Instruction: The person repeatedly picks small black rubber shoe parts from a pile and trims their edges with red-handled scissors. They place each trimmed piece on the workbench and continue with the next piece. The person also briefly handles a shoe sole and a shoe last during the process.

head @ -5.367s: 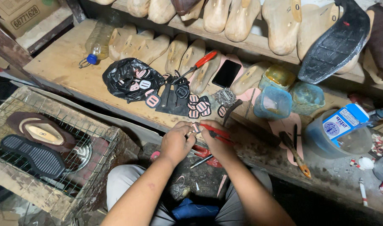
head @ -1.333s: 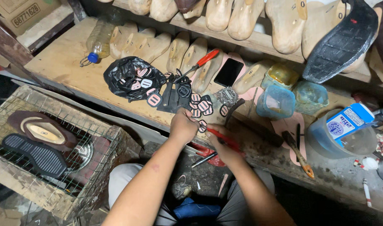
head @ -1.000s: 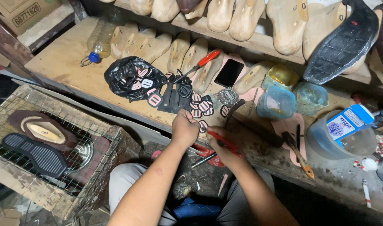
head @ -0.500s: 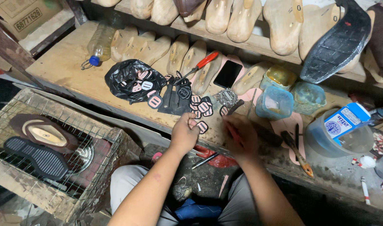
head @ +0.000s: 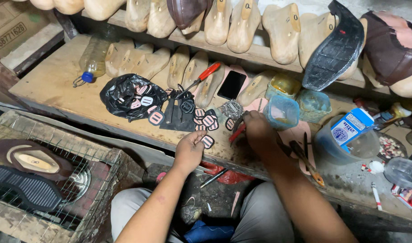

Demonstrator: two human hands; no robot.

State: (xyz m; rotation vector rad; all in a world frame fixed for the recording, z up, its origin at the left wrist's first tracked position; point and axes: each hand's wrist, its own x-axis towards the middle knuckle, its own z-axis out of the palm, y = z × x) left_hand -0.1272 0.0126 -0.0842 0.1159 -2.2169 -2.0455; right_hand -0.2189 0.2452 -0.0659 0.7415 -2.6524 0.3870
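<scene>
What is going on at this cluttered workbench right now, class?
A person sits at a worn wooden bench, seen from above. Their left hand pinches a small oval pink-and-black buckle piece at the bench edge. Their right hand reaches toward red-handled pliers beside a round silver metal ornament. More oval pieces lie scattered near a crumpled black plastic bag, with pale wooden shoe lasts lined up behind.

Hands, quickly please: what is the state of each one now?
Left hand: closed on a small oval pink-and-black patch.
Right hand: resting by the red-handled pliers; grip cannot be told.
</scene>
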